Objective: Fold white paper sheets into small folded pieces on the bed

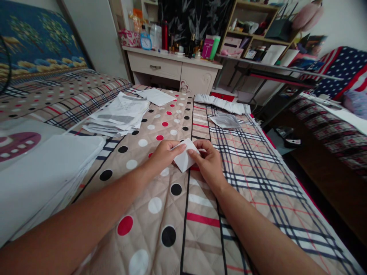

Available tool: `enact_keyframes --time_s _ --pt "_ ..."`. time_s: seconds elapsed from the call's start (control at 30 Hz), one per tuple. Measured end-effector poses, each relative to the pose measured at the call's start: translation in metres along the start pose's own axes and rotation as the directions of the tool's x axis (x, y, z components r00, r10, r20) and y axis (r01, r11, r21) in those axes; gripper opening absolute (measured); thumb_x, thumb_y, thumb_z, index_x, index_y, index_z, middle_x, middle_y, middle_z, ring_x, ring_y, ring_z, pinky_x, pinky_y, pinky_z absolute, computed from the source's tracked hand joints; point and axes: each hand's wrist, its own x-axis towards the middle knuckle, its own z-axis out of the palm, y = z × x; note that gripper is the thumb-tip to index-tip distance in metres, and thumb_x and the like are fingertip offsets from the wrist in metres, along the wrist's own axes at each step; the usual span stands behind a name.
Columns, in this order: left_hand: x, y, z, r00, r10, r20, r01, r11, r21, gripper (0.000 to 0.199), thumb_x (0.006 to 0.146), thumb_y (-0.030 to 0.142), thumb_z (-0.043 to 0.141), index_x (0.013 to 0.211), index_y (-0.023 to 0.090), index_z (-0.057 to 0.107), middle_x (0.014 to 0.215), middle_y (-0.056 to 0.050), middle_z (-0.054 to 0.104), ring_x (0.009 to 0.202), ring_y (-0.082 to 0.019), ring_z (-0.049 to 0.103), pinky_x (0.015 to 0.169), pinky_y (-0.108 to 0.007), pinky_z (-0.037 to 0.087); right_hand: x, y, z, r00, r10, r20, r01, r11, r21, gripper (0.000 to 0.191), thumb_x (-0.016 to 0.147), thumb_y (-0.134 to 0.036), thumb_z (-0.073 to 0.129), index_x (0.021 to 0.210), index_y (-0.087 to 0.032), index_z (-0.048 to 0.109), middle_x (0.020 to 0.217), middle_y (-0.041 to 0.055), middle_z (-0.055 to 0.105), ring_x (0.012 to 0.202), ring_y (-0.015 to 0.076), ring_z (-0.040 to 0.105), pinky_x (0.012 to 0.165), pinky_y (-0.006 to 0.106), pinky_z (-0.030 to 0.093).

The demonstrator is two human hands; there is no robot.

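Note:
Between my two hands is a small folded piece of white paper (pixel 185 160), turned like a diamond with one corner pointing toward me. A crease runs down its middle. My left hand (pixel 164 154) pinches its left side, thumb on top and fingers underneath. On the right side, my right hand (pixel 210 160) grips it the same way, with the thumb pressing near the centre. The paper is held just over or on the patterned bedspread (pixel 155 191); I cannot tell whether it touches. The fingertips beneath the paper are hidden.
Paper stacks lie to the left: a large one (pixel 51 164) nearby and a printed one (pixel 120 112) beyond it. A white sheet (pixel 157 96) sits farther back. Toward the right are a crinkled silvery packet (pixel 220 103) and a clear flat packet (pixel 225 120). A cluttered dresser (pixel 172 68) stands behind.

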Motion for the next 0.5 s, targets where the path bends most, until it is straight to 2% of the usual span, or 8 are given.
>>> enact_keyframes --time_s 0.13,0.2,0.3,0.43,0.5 --pt "0.001 0.0 -0.002 0.996 0.086 -0.008 -0.085 0.995 0.052 0.038 0.075 0.048 0.066 0.084 0.012 0.07 0.069 -0.002 0.065 0.057 -0.012 0.055 0.053 -0.022 0.042 0.002 0.006 -0.001 1.0 -0.006 -0.017 0.006 1.0 0.016 0.02 0.07 -0.033 0.074 0.067 -0.018 0.061 0.109 0.0074 0.06 0.085 0.0169 0.058 0.065 0.026 0.05" --pt "0.003 -0.001 -0.004 0.992 0.122 -0.001 -0.121 0.984 0.13 0.037 0.073 0.048 0.068 0.082 0.012 0.071 0.072 -0.002 0.066 0.061 -0.013 0.057 0.055 -0.022 0.043 0.002 0.007 -0.002 1.0 -0.01 -0.012 0.01 0.999 0.03 0.021 0.072 -0.033 0.072 0.064 -0.018 0.061 0.104 0.007 0.061 0.082 0.0161 0.057 0.066 0.027 0.049" --pt "0.006 -0.004 -0.006 0.99 0.141 0.008 -0.139 0.963 0.231 0.036 0.073 0.048 0.068 0.081 0.014 0.072 0.074 -0.003 0.067 0.065 -0.015 0.059 0.058 -0.024 0.044 0.004 0.006 -0.005 1.0 -0.015 0.023 0.016 0.999 -0.033 0.024 0.078 -0.035 0.067 0.062 -0.017 0.063 0.094 0.007 0.063 0.078 0.0158 0.057 0.064 0.027 0.048" --pt "0.01 -0.007 -0.008 0.964 0.262 -0.04 -0.229 0.9 0.37 0.024 0.07 0.038 0.072 0.083 0.017 0.075 0.104 -0.008 0.067 0.095 -0.021 0.062 0.084 -0.032 0.048 0.007 0.004 -0.009 0.997 -0.001 0.075 0.016 0.98 -0.199 0.025 0.081 -0.036 0.064 0.064 -0.017 0.064 0.085 0.0057 0.063 0.074 0.0154 0.056 0.065 0.028 0.047" --pt "0.011 -0.009 -0.009 0.95 0.305 -0.069 -0.251 0.876 0.413 0.021 0.068 0.033 0.075 0.082 0.018 0.075 0.107 -0.008 0.064 0.099 -0.022 0.061 0.09 -0.036 0.046 0.008 0.004 -0.01 0.996 -0.01 0.088 0.032 0.967 -0.252 0.028 0.081 -0.036 0.063 0.061 -0.017 0.062 0.085 0.0055 0.063 0.074 0.0155 0.056 0.068 0.029 0.047"
